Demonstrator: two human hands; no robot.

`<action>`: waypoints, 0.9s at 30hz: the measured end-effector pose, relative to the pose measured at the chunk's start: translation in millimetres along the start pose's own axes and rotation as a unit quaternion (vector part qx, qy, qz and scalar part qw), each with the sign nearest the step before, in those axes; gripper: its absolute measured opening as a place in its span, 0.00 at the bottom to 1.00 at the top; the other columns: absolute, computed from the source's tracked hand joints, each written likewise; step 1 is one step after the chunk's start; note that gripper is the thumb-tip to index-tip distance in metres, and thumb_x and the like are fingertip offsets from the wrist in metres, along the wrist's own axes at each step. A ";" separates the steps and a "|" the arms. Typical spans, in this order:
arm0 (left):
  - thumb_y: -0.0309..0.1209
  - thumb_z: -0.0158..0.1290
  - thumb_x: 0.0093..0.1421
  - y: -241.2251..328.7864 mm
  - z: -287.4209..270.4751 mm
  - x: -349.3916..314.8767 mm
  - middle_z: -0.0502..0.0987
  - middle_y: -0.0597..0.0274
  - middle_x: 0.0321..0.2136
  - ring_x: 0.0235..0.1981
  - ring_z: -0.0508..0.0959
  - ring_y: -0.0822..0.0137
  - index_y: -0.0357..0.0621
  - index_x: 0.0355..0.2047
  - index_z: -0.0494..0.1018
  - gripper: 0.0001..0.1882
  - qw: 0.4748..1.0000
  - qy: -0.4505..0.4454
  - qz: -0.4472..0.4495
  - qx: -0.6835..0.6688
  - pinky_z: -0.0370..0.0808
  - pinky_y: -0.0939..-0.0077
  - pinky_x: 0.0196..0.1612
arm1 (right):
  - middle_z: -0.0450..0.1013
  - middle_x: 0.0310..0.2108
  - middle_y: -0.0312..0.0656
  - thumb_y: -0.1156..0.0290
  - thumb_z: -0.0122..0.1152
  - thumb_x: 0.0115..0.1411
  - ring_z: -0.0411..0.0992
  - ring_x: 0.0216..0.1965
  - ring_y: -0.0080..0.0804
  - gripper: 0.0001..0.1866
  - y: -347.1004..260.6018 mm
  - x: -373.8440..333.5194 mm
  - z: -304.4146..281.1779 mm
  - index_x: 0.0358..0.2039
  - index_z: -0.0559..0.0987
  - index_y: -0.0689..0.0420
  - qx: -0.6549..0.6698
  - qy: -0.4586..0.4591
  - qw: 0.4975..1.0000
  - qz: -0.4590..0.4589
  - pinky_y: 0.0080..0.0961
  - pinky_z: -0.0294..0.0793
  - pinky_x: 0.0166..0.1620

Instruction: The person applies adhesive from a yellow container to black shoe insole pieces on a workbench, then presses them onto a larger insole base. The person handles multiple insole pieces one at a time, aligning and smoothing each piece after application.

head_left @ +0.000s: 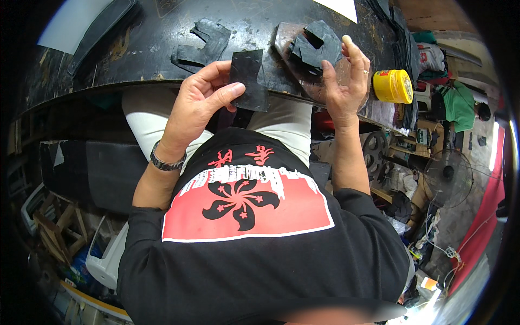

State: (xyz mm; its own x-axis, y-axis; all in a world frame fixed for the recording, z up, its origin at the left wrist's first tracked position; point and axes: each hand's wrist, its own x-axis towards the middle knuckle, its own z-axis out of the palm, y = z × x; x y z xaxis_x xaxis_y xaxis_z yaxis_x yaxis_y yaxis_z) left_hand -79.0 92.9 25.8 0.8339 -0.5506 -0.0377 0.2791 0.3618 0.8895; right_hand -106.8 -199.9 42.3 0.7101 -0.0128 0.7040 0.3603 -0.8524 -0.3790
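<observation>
My left hand point(203, 97) pinches a flat, black leather-like piece point(250, 81) between thumb and fingers. It is held up in front of the table's near edge, and its outline is stepped. My right hand point(346, 86) is open, thumb and fingers apart. It hovers at the right side of a small pile of black cut pieces point(319, 46), which lies on a brownish board point(311, 86). Whether the fingertips touch the pile I cannot tell. More black cut pieces point(208, 40) lie loosely overlapped on the table, beyond my left hand.
A yellow jar point(392, 86) lies close to the right of my right hand. The dark, worn table point(146, 40) has a long black strip point(100, 38) and a white sheet point(67, 24) at far left. Black material point(401, 49) hangs over its right end. A fan point(447, 173) stands at right.
</observation>
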 end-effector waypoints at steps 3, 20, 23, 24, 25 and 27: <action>0.29 0.60 0.64 2.2 -2.4 0.6 0.81 0.67 0.41 0.38 0.78 0.79 0.41 0.54 0.75 0.18 1.000 0.001 -0.011 -0.002 0.76 0.81 0.37 | 0.75 0.50 0.44 0.72 0.72 0.52 0.68 0.56 0.42 0.34 -3.5 6.5 -5.3 0.61 0.73 0.55 0.031 -0.031 0.999 0.007 0.36 0.65 0.60; 0.29 0.59 0.65 -2.7 0.7 -0.4 0.81 0.66 0.41 0.40 0.79 0.78 0.41 0.53 0.75 0.17 1.000 -0.009 -0.020 -0.009 0.78 0.81 0.38 | 0.76 0.36 0.35 0.58 0.80 0.48 0.71 0.42 0.32 0.42 -8.9 25.4 19.6 0.64 0.72 0.42 -0.097 -0.139 0.983 0.064 0.32 0.70 0.49; 0.29 0.59 0.65 -2.3 3.6 2.0 0.81 0.65 0.42 0.40 0.79 0.77 0.41 0.54 0.74 0.18 0.999 -0.021 -0.021 -0.011 0.79 0.81 0.39 | 0.75 0.36 0.36 0.55 0.81 0.46 0.72 0.41 0.31 0.44 -12.6 27.7 22.3 0.64 0.71 0.44 -0.106 -0.104 0.989 0.024 0.30 0.71 0.47; 0.29 0.59 0.65 -1.6 5.0 3.1 0.81 0.65 0.42 0.40 0.79 0.77 0.41 0.55 0.74 0.18 0.999 -0.025 -0.018 -0.013 0.79 0.81 0.39 | 0.75 0.36 0.36 0.55 0.81 0.46 0.72 0.41 0.31 0.46 -13.5 28.3 21.4 0.65 0.71 0.45 -0.105 -0.069 0.992 -0.009 0.30 0.72 0.46; 0.28 0.59 0.65 -0.5 6.7 4.8 0.81 0.65 0.43 0.41 0.79 0.77 0.41 0.55 0.74 0.18 0.999 -0.028 -0.012 -0.022 0.79 0.80 0.40 | 0.76 0.37 0.36 0.54 0.81 0.45 0.72 0.41 0.30 0.47 -14.8 28.2 20.0 0.65 0.70 0.46 -0.103 -0.035 0.993 -0.042 0.29 0.72 0.46; 0.27 0.58 0.65 2.1 11.8 9.6 0.81 0.64 0.44 0.42 0.80 0.76 0.41 0.55 0.73 0.18 0.998 -0.035 0.006 -0.046 0.80 0.79 0.41 | 0.76 0.41 0.38 0.54 0.77 0.52 0.73 0.38 0.29 0.44 -18.2 27.1 14.5 0.67 0.68 0.48 -0.006 -0.033 0.999 0.022 0.26 0.73 0.42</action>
State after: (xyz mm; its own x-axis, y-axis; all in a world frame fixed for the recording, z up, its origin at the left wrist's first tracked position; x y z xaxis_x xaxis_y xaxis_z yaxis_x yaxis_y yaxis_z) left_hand -76.0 79.5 32.7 0.8030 -0.5960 0.0068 0.3147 0.4336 0.8444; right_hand -85.3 -177.2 59.6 0.7630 -0.0157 0.6462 0.3213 -0.8582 -0.4002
